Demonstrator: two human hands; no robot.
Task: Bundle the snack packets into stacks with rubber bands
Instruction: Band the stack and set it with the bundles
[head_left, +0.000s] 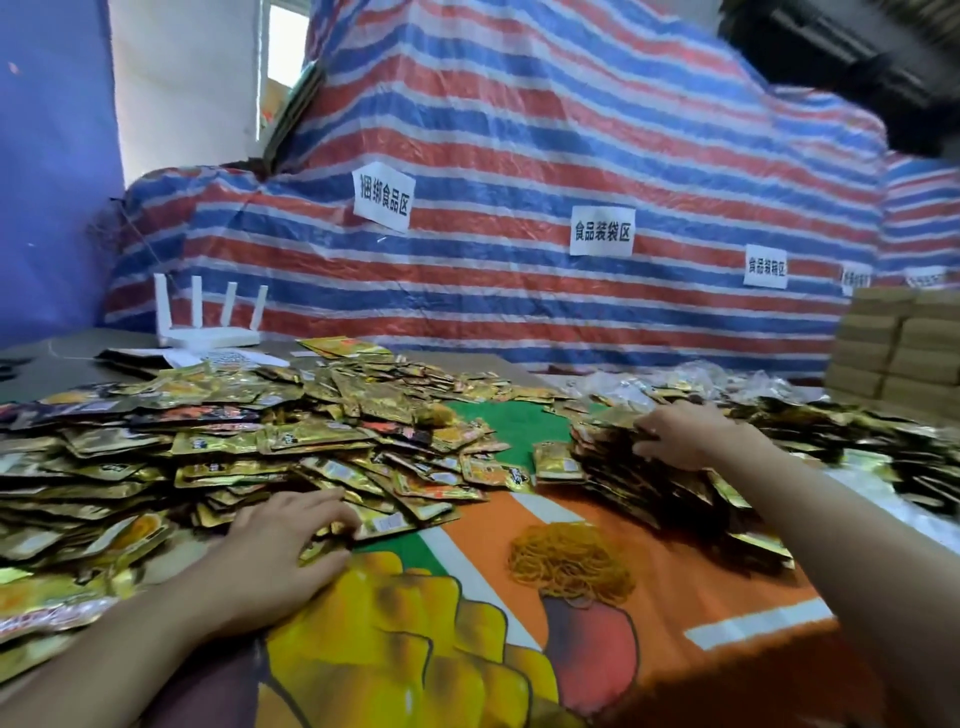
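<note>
- Gold foil snack packets (218, 452) sit in one huge loose heap to the left of and behind the rubber bands (571, 558), so most of the job looks still to do.
- The left hand (280, 545) lies on the heap's near edge, left of the bands. Its fingers are fairly straight and spread over a few packets, with nothing clearly gripped.
- The right hand (680, 436) is behind and right of the bands, fingers splayed on top of the pile of stacks (649, 499). It doesn't look wrapped round anything either.
- Risk one, imo: foil is slippery, so dragging a handful off that edge could send more packets sliding toward the bands and bury them.
- Risk two: the stacks slope down toward the bands, so a push from above could spill them into the loose stuff. Can't tell if they're all banded.
- Risk three: the bands are one tangled clump, so pulling one may lift several.
- Around: an orange printed cloth (675, 597) under the bands, a white router (208, 322) far behind-left, a striped tarp (519, 130) with paper signs (601, 231) behind everything, and brown boxes (898, 343) far behind-right.
- In the way: just a stray packet or two behind the bands, between heap and stacks.
</note>
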